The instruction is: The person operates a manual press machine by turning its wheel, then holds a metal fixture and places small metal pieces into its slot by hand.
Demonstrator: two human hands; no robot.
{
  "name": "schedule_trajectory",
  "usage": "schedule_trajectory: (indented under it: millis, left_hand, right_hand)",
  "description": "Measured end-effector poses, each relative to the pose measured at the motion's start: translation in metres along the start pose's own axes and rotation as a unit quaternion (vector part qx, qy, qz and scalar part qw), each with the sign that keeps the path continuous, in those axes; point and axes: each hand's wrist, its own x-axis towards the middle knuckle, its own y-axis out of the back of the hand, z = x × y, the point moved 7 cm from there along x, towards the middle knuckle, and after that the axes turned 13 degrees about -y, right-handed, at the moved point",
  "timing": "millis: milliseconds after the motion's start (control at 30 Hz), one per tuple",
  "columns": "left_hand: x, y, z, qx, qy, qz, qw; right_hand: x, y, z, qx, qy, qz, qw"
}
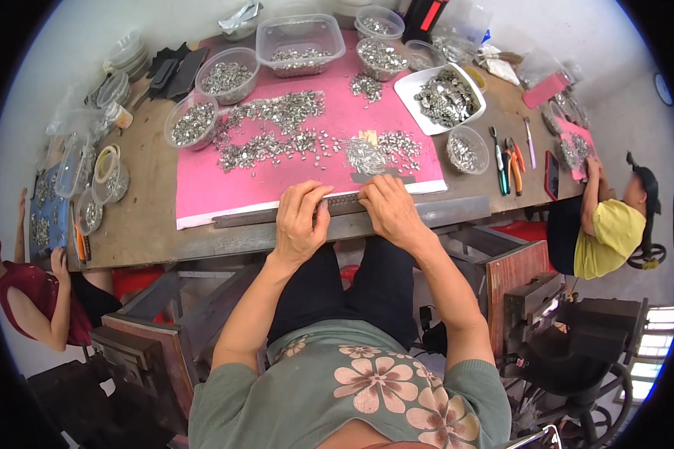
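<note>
A long dark metal bar (449, 209) lies along the table's front edge. Between my hands a short stretch of it shows a ridged strip (344, 202). My left hand (301, 223) is closed over the bar, thumb and fingers pressed together at the strip's left end. At the other end my right hand (392, 212) rests with bent fingers held together against the bar. Whatever small thing either hand pinches is hidden. Just beyond my right fingers, thin silvery pins (365, 156) lie heaped on a pink sheet (202, 183), with small shiny metal pieces (401, 148) beside them.
Larger piles of metal pieces (288, 112) cover the sheet's middle. Tubs (228, 75) and a white tray (403, 93) of metal parts stand behind. Pliers (515, 168) and a phone (552, 176) lie to the right. One person (603, 232) sits right, another (41, 299) left.
</note>
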Motion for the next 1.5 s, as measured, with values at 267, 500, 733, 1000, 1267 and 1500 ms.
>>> schedule_trajectory:
  millis: [267,500,733,1000,1267,1500]
  left_hand:
    - [0.001,0.002,0.001,-0.001,-0.002,-0.002,1.000]
    - [0.003,0.000,-0.004,-0.009,-0.001,-0.032,0.999]
    - [0.025,-0.016,-0.074,0.077,0.055,-0.234,0.968]
    - [-0.002,0.005,-0.067,0.016,0.069,-0.401,0.913]
    - [0.012,-0.009,-0.081,0.054,0.074,-0.324,0.941]
    - [-0.004,0.025,-0.070,-0.033,0.092,-0.328,0.940]
  right_hand:
    - [-0.001,0.002,-0.004,-0.003,-0.001,0.000,1.000]
    - [-0.003,0.002,0.027,0.226,-0.120,0.009,0.967]
    - [-0.010,-0.006,0.027,0.251,-0.139,0.058,0.956]
    - [-0.002,0.000,0.030,0.222,-0.106,0.062,0.967]
    - [0.066,-0.053,-0.004,-0.011,0.003,-0.018,1.000]
    - [0.040,-0.035,-0.006,-0.002,0.040,-0.105,0.994]
